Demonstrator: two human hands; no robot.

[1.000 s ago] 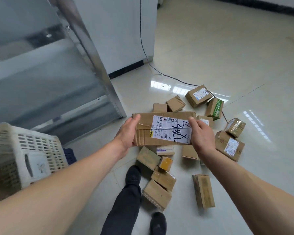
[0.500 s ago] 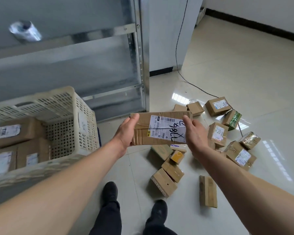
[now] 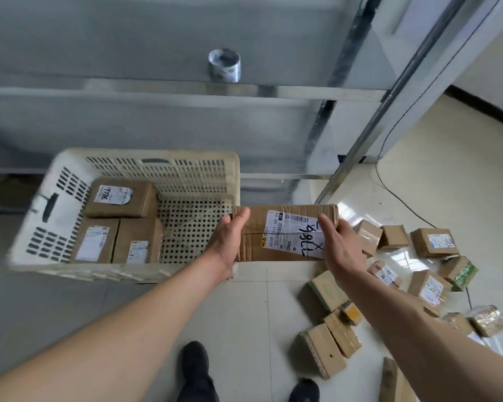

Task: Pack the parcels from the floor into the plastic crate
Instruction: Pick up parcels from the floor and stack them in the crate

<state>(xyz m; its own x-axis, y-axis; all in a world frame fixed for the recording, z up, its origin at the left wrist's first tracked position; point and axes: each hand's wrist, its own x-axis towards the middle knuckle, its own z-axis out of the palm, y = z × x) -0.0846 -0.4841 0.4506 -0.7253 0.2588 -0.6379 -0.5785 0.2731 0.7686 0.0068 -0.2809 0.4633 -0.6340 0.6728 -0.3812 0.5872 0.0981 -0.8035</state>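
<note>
I hold a long cardboard parcel (image 3: 256, 236) with a white label and black handwriting between both hands, just beyond the right rim of the crate. My left hand (image 3: 228, 242) grips its left end and my right hand (image 3: 341, 246) grips its right end. The cream perforated plastic crate (image 3: 192, 166) stands to the left, with three labelled boxes (image 3: 119, 195) packed in its left half and its right half bare. Several small parcels (image 3: 433, 242) lie scattered on the floor at the right.
A metal shelving unit (image 3: 302, 94) rises behind the crate, with a roll of tape (image 3: 224, 65) on a shelf. A black cable (image 3: 398, 195) runs across the shiny tiled floor. My two dark shoes (image 3: 195, 361) are at the bottom centre.
My view has swung left, bringing the whole crate into sight. Both hands carried the long parcel leftward to the crate's right rim; the grip is the same.
</note>
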